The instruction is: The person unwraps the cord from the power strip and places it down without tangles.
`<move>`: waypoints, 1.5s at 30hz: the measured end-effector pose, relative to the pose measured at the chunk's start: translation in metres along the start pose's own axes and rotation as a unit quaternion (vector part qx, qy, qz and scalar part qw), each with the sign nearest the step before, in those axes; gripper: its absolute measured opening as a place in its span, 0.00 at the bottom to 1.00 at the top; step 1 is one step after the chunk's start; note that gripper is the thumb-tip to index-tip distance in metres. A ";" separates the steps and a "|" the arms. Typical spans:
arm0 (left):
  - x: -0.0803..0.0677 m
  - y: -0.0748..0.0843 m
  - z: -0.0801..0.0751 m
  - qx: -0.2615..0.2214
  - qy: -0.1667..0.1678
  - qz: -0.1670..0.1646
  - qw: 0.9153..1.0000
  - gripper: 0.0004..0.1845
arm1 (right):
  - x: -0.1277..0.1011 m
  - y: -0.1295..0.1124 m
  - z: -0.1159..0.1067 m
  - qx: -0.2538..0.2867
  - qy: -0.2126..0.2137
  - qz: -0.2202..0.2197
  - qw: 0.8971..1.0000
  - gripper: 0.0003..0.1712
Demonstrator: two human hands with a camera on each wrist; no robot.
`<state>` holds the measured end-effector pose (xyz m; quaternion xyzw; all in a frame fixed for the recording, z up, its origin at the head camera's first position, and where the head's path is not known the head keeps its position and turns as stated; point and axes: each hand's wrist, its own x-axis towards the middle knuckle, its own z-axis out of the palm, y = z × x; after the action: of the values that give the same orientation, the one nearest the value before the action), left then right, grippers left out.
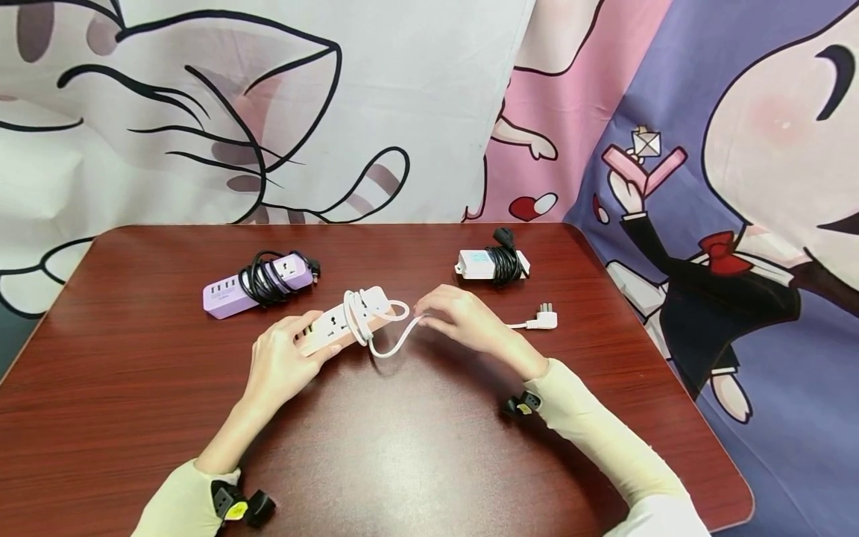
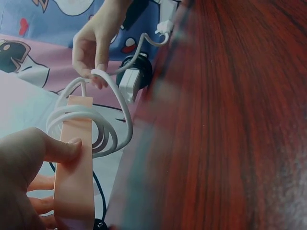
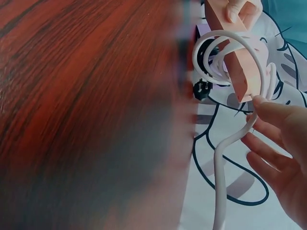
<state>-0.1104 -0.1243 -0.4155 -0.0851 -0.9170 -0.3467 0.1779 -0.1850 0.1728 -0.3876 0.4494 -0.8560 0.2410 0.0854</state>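
Note:
My left hand (image 1: 280, 359) grips one end of a white-topped power strip (image 1: 333, 326) with peach sides, tilted up toward the right. Its thumb presses the peach side (image 2: 76, 177) in the left wrist view. White cord (image 1: 358, 317) is looped around the strip's far end. To the right, my right hand (image 1: 463, 319) pinches the cord between thumb and fingertips, close to the strip's end in the right wrist view, where its other fingers (image 3: 268, 148) are spread. From there the cord runs behind this hand to a white plug (image 1: 543, 318) on the table.
A purple power strip (image 1: 224, 297) wrapped in black cord lies at the back left of the brown table (image 1: 403, 462). Behind my right hand lies a white power strip (image 1: 476, 265) wrapped in black cord. Printed curtains (image 1: 429, 112) hang along the table's back and right edges.

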 end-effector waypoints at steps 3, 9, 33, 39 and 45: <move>0.000 0.000 -0.001 -0.001 0.004 -0.002 1.000 0.27 | -0.001 0.000 0.002 0.027 -0.018 0.001 0.999 0.08; 0.001 0.001 -0.003 -0.002 -0.010 -0.017 1.000 0.27 | -0.002 0.001 0.004 0.054 -0.024 -0.034 0.998 0.11; -0.001 0.001 -0.004 -0.003 -0.008 -0.016 1.000 0.27 | -0.002 -0.005 0.006 -0.008 -0.051 -0.117 0.992 0.04; -0.002 -0.001 -0.004 -0.003 -0.010 -0.023 1.000 0.27 | -0.003 -0.010 0.006 -0.029 -0.059 -0.080 0.995 0.04; -0.003 -0.003 -0.003 -0.004 -0.011 -0.026 1.000 0.27 | -0.003 -0.012 0.007 -0.073 -0.047 -0.099 0.991 0.06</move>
<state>-0.1076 -0.1284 -0.4162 -0.0660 -0.9193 -0.3541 0.1583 -0.1733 0.1658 -0.3913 0.5354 -0.8256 0.1469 0.1010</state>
